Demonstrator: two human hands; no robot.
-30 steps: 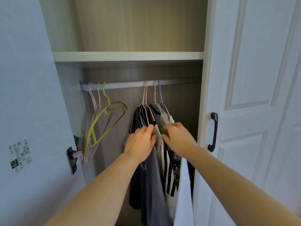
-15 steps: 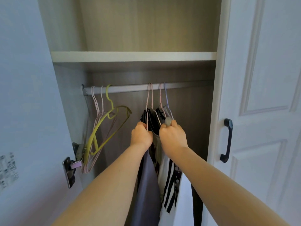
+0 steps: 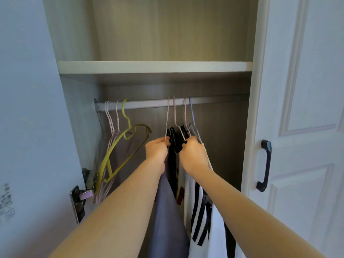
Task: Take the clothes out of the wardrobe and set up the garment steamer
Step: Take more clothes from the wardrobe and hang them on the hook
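- Two bare forearms reach forward and upward from the bottom edge into the open wardrobe (image 3: pixel 167 34), converging toward the middle.
- Grey garment (image 3: pixel 167 216) hangs between the forearms; a white garment with dark stripes (image 3: pixel 200 211) hangs just right of it, partly under the right forearm.
- Left hand (image 3: pixel 157 150): back toward the camera, fingers curled round the pink wire of a hanger (image 3: pixel 167 118) at the top of the dark clothes (image 3: pixel 176 140).
- Right hand (image 3: pixel 193 155): just beside the left, fingers curled, gripping the next hangers at the collars of the clothes; which hanger it holds cannot be told.
- Four loaded hangers hook over the rail (image 3: pixel 149 104), all still on it.
- Empty hangers, pink ones (image 3: pixel 111 131) and a yellow one (image 3: pixel 128 135), hang at the rail's left end, well apart from the hands.
- Shelf (image 3: pixel 154 66) spans the wardrobe above the rail.
- Right door (image 3: pixel 307 90), white, carries a dark handle (image 3: pixel 264 165); left door's hinge (image 3: pixel 78 202) sits at lower left.
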